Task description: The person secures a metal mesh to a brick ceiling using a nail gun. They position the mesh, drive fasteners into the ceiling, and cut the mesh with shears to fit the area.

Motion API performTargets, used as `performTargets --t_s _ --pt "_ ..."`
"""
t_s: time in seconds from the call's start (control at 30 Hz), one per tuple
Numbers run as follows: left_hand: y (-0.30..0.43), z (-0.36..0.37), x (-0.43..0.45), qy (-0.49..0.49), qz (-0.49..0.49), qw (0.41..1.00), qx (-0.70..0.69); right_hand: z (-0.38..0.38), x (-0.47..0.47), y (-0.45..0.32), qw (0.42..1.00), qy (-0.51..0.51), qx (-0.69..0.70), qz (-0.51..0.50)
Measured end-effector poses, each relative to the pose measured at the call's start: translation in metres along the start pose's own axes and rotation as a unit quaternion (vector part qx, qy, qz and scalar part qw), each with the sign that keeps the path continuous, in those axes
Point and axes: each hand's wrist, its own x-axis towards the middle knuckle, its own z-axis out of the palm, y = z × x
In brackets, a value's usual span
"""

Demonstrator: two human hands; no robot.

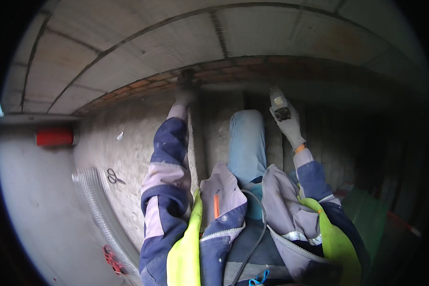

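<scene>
My left hand (186,87) is stretched forward to the foot of the wall, against or close to the row of red bricks (139,85). It is dark and blurred, so whether it holds anything is unclear. In my right hand (289,123), which wears a light grey glove, is a small pale, translucent object (279,100) with a dark end. Its exact kind cannot be made out. That hand is raised over the shadowed floor, right of my bent knee in light blue jeans (247,143).
A wall of large pale blocks (164,46) rises ahead. On the left lie scissors (115,177), a shiny scrap (120,136), a long silvery ribbed roll (105,218), a red object (112,260) and a red cylinder (54,137). Green sheeting (366,211) is at the right.
</scene>
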Motion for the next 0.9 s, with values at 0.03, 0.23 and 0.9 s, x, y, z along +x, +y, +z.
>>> performTargets --t_s 0.03,0.23,0.9 --pt "0.004 0.001 -0.001 -0.01 -0.042 0.998 -0.047 0.008 0.0 0.012 0.998 0.007 0.029 0.051" --pt "0.063 0.001 -0.014 -0.01 0.028 0.999 -0.03 0.013 -0.011 0.035 0.993 0.108 -0.035 0.031" --pt "0.303 0.111 0.099 -0.023 0.515 0.825 0.234 -0.059 0.032 0.211 0.963 0.083 -0.255 0.009"
